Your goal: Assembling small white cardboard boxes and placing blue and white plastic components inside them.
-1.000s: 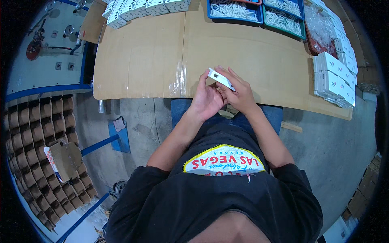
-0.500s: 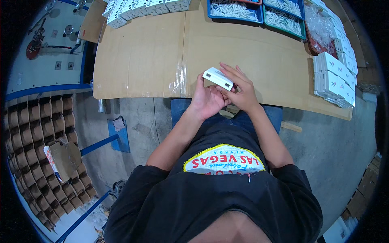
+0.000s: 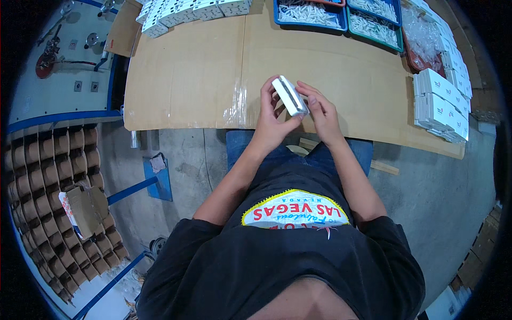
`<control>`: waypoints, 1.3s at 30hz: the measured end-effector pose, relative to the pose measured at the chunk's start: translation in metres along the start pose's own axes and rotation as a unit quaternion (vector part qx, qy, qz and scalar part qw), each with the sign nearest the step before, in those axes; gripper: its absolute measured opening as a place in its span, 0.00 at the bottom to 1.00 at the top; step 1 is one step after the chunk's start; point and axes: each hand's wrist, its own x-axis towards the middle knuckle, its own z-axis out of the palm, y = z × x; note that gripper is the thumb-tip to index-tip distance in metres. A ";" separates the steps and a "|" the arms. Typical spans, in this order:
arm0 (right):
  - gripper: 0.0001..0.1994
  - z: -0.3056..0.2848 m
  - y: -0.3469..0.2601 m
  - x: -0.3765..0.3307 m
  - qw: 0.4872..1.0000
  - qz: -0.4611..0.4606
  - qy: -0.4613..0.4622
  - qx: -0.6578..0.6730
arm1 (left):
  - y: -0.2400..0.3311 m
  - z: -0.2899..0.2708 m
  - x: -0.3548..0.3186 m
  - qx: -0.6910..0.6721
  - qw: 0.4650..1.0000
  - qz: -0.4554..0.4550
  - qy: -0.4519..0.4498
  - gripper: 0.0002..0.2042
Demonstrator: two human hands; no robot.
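Note:
Above the near edge of the table, my left hand [image 3: 272, 120] is closed round a small white plastic case [image 3: 289, 96]. The case is tilted, and a dark line runs along the narrow side turned up. My left thumb presses at its lower end, while the fingers wrap its left side. Close by its right side is my right hand [image 3: 324, 116], fingers apart and bent toward the case. Whether those fingertips touch it I cannot tell.
A cardboard-covered table [image 3: 186, 80] spans the front. White boxes [image 3: 181, 13] line its far left, with a blue tray [image 3: 309, 26] and a green tray [image 3: 376, 37] of small white parts at the far right. Stacked white cases [image 3: 440, 104] stand right. A cardboard divider grid [image 3: 48, 176] is at left.
The white case has been turned: the edge with two square openings no longer faces up. My left hand now grips it from the left, and my right hand has loosened from it.

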 end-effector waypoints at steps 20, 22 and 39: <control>0.43 -0.005 -0.011 -0.002 0.990 0.055 -0.029 0.123 | -0.042 -0.021 -0.003 0.014 0.981 -0.183 -0.071 0.32; 0.45 -0.004 -0.016 -0.002 0.993 0.053 -0.041 0.098 | -0.042 -0.022 -0.004 -0.013 0.976 -0.210 -0.047 0.27; 0.34 0.005 -0.017 -0.003 0.979 0.079 -0.114 0.151 | -0.015 -0.015 0.001 -0.126 0.986 -0.110 0.008 0.34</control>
